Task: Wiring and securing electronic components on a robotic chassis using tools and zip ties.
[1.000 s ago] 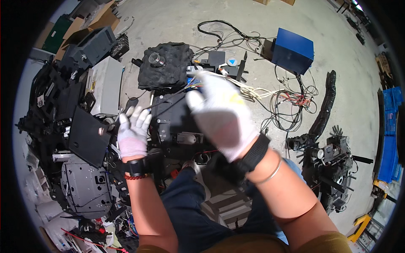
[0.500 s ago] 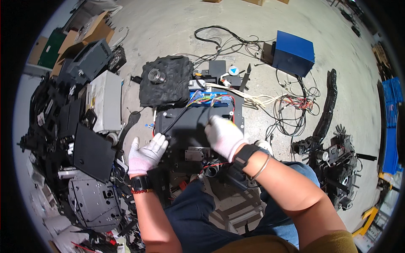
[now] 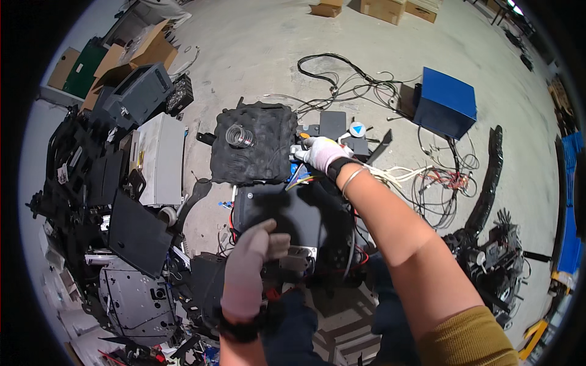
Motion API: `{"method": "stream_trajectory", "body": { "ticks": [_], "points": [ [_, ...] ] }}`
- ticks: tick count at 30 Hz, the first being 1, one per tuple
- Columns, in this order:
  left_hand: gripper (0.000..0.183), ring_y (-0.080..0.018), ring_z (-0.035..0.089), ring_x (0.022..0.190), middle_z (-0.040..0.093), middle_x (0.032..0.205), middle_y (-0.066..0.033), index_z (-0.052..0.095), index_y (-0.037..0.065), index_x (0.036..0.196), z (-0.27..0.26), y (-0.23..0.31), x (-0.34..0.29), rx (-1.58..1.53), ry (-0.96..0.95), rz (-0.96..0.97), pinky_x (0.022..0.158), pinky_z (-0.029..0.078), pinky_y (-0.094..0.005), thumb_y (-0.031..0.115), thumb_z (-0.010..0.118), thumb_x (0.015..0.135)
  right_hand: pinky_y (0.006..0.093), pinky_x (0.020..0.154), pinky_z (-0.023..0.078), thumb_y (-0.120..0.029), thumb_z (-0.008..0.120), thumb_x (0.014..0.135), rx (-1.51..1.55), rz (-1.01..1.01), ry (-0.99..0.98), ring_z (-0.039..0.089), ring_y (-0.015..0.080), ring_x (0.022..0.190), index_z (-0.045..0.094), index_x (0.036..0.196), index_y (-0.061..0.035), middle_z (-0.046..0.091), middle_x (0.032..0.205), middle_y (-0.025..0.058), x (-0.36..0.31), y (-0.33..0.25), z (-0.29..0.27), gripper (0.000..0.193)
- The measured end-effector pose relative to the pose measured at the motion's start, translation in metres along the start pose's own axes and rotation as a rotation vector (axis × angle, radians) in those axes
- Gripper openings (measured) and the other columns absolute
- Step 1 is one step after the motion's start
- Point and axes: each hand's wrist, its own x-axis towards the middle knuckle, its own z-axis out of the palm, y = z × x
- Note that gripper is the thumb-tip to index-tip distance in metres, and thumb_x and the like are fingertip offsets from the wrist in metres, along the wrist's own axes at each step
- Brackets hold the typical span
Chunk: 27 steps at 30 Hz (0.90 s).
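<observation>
My right hand [image 3: 325,154], in a white glove, reaches over the far side of the dark flat panel [image 3: 284,213]. Its fingers close around something small beside a silver-grey box [image 3: 296,150], and the hand hides most of it. Below the fingers a blue circuit board [image 3: 299,172] with coloured wires shows in part. My left hand [image 3: 253,259], also gloved, hovers above the near left part of the panel, fingers apart and holding nothing. To the left of my right hand lies a lumpy black foam block [image 3: 256,158] with a metal wire coil [image 3: 239,136] on top.
A blue metal box [image 3: 447,100] and tangled cables [image 3: 448,183] lie at the right. White wires [image 3: 394,175] run off the panel's far side. Dark machine parts [image 3: 137,235] pile up on the left, and a mechanical assembly [image 3: 488,259] stands at the lower right. Cardboard boxes [image 3: 381,9] sit far back.
My right hand has moved away from me, from above the panel to the silver-grey box. My left hand has lifted off the panel's left edge and moved nearer. The view has shifted.
</observation>
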Motion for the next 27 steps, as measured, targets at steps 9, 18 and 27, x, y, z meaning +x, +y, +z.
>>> {"method": "stream_trajectory", "body": {
  "ticks": [9,18,27],
  "points": [
    [0.033,-0.0344,0.061,0.105,0.065,0.109,-0.0208,0.061,-0.004,0.117,0.003,-0.021,0.011,0.970,0.312,0.266,0.096,0.045,-0.0392,0.015,0.063,0.089,0.0384,0.080,0.051,-0.013,0.062,0.081,0.561,-0.291,0.275,0.067,0.0331,0.091,0.070,0.101,-0.0078,0.069,0.095,0.0171,0.036,0.083,0.057,0.022],
    [0.033,-0.0389,0.061,0.102,0.067,0.104,-0.0210,0.063,-0.001,0.114,-0.056,-0.028,0.009,1.165,0.334,0.000,0.097,0.044,-0.0408,0.023,0.061,0.092,0.0382,0.083,0.050,-0.027,0.063,0.089,0.214,-0.238,0.225,0.065,0.0337,0.090,0.063,0.113,0.0037,0.068,0.098,0.0203,-0.007,0.055,-0.026,0.038],
    [0.035,-0.0257,0.064,0.108,0.067,0.114,-0.0162,0.063,-0.002,0.119,-0.161,-0.078,-0.071,0.912,0.072,-0.051,0.096,0.048,-0.0333,0.013,0.069,0.087,0.0323,0.073,0.051,-0.010,0.070,0.084,0.207,0.139,0.104,0.064,0.0218,0.082,0.061,0.105,-0.0019,0.065,0.094,0.0108,-0.222,0.140,-0.035,0.024]
  ]
}}
